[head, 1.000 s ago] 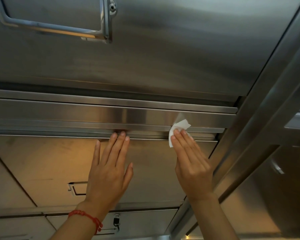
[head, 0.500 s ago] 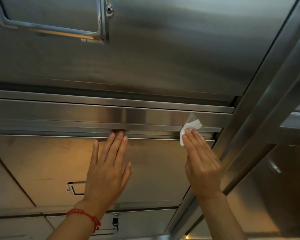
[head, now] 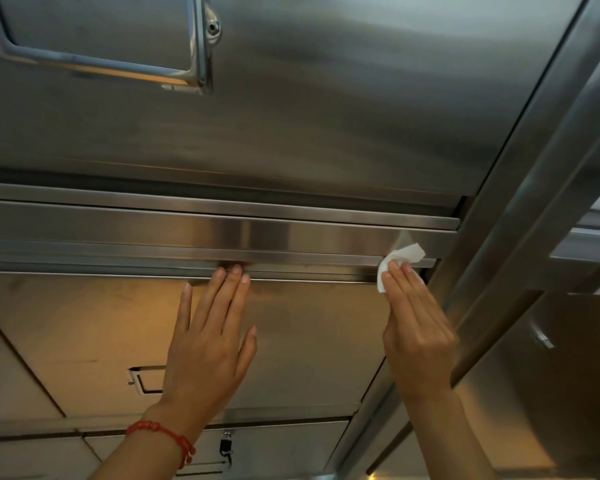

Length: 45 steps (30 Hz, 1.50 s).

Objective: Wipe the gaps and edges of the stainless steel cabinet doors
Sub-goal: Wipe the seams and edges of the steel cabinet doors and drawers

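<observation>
A stainless steel cabinet fills the view. Its upper door (head: 326,98) sits above a horizontal steel rail (head: 153,233), with a lower door (head: 84,323) beneath. My left hand (head: 208,341) lies flat on the lower door, fingers straight, fingertips at its top edge. My right hand (head: 416,323) presses a folded white wipe (head: 404,256) with straight fingers into the gap along the lower door's top edge, near the right end of the rail. Most of the wipe is hidden under my fingers.
A recessed handle (head: 101,64) sits on the upper door and another recessed handle (head: 142,379) on the lower door. A vertical steel post (head: 520,220) borders the doors on the right. A small lock (head: 226,446) hangs on a panel below.
My right hand has slid the wipe to the right along the gap, close to the vertical post. My left hand has stayed in place on the lower door.
</observation>
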Each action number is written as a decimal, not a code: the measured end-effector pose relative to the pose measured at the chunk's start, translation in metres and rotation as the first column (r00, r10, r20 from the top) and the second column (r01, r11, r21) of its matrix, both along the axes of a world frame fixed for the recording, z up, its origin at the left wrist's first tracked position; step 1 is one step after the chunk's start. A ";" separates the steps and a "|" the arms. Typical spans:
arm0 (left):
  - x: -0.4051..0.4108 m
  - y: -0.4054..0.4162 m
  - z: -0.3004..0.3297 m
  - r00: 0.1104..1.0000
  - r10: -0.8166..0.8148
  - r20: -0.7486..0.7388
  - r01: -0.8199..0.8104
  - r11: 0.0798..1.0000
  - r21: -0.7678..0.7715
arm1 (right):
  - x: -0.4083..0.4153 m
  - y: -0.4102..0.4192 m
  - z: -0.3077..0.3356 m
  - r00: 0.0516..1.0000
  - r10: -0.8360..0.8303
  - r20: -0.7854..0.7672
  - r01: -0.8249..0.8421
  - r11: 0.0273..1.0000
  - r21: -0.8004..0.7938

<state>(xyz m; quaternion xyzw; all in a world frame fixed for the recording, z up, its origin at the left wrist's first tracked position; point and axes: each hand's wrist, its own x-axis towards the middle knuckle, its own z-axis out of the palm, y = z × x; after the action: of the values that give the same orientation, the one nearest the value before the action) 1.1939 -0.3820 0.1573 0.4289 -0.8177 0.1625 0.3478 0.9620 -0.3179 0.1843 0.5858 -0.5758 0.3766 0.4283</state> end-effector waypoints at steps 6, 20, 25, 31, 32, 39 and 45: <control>-0.003 0.000 -0.001 1.000 0.010 -0.021 -0.010 1.000 -0.009 | 0.009 -0.005 -0.003 0.999 0.045 -0.023 -0.045 0.999 0.013; -0.004 -0.001 -0.003 1.000 0.006 -0.030 -0.007 1.000 -0.030 | -0.002 -0.003 -0.004 0.998 0.040 -0.054 -0.039 0.999 0.025; -0.003 -0.001 -0.002 1.000 0.011 -0.017 -0.012 0.999 -0.030 | -0.014 0.001 -0.003 1.000 -0.012 0.001 0.012 1.000 -0.027; -0.003 -0.001 -0.002 1.000 0.018 -0.024 -0.019 0.999 -0.029 | -0.005 -0.001 -0.004 1.000 0.016 -0.014 -0.016 1.000 -0.009; -0.004 -0.001 -0.002 1.000 0.018 -0.025 -0.019 0.999 -0.026 | -0.008 0.001 -0.003 1.000 0.018 -0.018 -0.018 1.000 0.002; -0.004 -0.002 -0.003 1.000 0.021 -0.019 -0.022 0.999 -0.031 | -0.017 0.003 -0.003 1.000 -0.022 0.021 0.022 0.999 -0.035; -0.005 0.000 -0.002 0.999 0.029 -0.022 -0.029 0.999 -0.016 | -0.016 0.004 -0.003 0.999 0.011 -0.052 -0.010 1.000 0.025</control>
<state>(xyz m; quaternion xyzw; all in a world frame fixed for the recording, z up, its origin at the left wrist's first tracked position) 1.1885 -0.3823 0.1552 0.4397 -0.8061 0.1694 0.3579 0.9465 -0.3142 0.1809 0.6038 -0.5659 0.3563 0.4339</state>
